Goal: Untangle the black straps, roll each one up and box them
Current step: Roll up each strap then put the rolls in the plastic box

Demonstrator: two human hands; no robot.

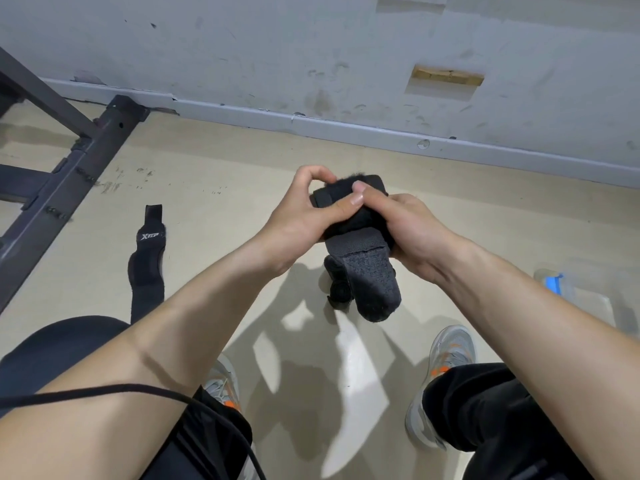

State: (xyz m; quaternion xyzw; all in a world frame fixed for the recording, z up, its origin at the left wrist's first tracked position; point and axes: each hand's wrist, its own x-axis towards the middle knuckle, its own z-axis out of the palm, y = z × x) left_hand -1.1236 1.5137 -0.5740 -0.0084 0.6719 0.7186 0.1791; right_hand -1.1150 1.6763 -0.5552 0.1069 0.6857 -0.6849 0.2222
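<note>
Black strap in hand: it is held in the air between both hands, above the beige floor and in front of the knees. Its upper part is wound into a thick roll.
Hanging tail: a fuzzy hook-and-loop end droops below the roll and is not yet wound in. A smaller dark piece hangs just beside it; I cannot tell whether it belongs to the same strap.
Left hand: the fingers are curled round the far side of the roll, and the thumb presses on its near face.
Right hand: the fingers wrap under and round the roll, gripping it. The thumb lies on top, touching the left thumb.
Second strap: it lies flat and unrolled on the floor to the left, white logo up, well apart from the hands. Its lower end is hidden behind the left knee.
Box: none that can be made out. A pale thing with a blue mark sits at the right edge, too blurred to name.
Done, by my reading: the two straps lie separate, so the untangling looks finished, and the first roll is mostly wound.
Left to do: wind in and fasten the tail, roll the floor strap, then box both.
</note>
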